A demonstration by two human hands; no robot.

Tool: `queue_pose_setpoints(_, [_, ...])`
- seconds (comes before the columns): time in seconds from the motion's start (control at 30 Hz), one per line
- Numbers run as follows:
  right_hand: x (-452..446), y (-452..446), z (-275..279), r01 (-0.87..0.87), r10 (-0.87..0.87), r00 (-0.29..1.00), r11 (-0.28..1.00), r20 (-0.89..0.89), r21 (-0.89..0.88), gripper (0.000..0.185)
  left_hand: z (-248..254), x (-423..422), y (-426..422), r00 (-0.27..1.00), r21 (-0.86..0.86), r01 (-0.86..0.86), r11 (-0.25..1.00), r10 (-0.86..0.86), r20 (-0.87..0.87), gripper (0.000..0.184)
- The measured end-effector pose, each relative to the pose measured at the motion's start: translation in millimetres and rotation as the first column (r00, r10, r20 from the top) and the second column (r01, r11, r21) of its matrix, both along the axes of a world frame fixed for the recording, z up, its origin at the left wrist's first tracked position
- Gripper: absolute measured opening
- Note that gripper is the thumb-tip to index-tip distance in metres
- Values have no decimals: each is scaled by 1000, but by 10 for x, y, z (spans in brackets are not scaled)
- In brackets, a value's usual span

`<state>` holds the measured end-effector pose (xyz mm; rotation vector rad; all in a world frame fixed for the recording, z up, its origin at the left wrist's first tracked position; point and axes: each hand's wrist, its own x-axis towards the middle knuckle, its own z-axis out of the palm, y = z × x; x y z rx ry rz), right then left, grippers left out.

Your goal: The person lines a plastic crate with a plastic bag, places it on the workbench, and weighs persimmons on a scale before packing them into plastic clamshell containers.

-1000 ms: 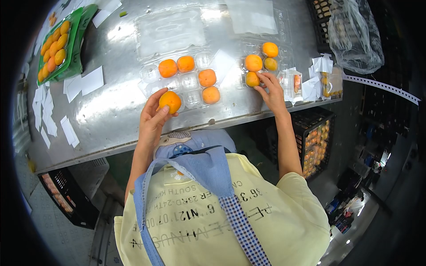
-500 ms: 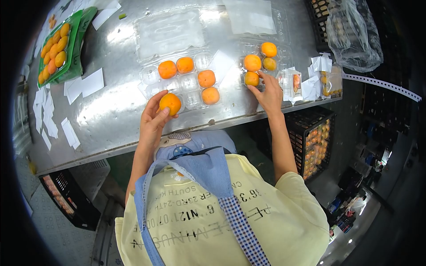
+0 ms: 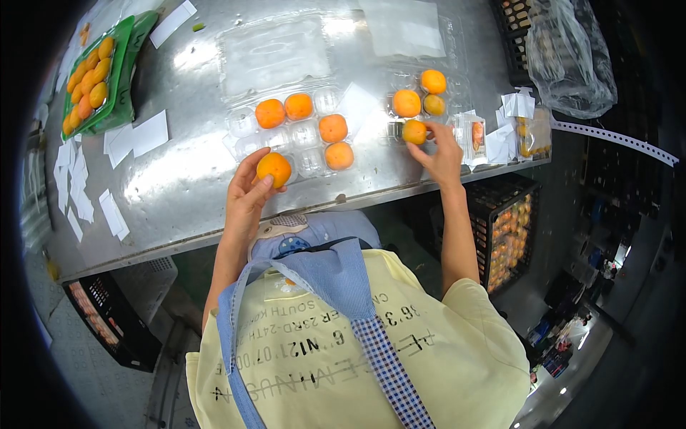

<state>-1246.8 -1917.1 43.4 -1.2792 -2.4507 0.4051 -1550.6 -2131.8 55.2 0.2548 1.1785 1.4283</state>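
Note:
My left hand (image 3: pixel 250 187) is closed on an orange fruit (image 3: pixel 274 169) at the near left corner of a clear plastic tray (image 3: pixel 304 133), where several more orange fruits lie in the cups. To the right, my right hand (image 3: pixel 441 151) pinches a smaller orange fruit (image 3: pixel 414 131) between thumb and fingers, over the near end of a second clear tray (image 3: pixel 397 131). Three fruits sit in that second tray, among them a darker one (image 3: pixel 434 104). Both trays have their clear lids folded back behind them.
A green tray (image 3: pixel 127 89) of small orange fruits stands at the far left, with white paper slips (image 3: pixel 149 134) near it. At the right are a labelled pack (image 3: pixel 534 136) and a plastic bag (image 3: pixel 574 61). A black crate (image 3: pixel 495 232) stands below the table edge.
The fruit in my right hand has shifted slightly right, out from its place in the second tray's near row. My left hand and its fruit have hardly moved.

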Motion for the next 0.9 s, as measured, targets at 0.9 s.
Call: queue_pose_setpoints(0.9, [-1387, -648, 302, -330, 145, 876, 876, -461, -352, 48, -34, -47, -8, 970, 193, -128, 973, 82, 230, 69])
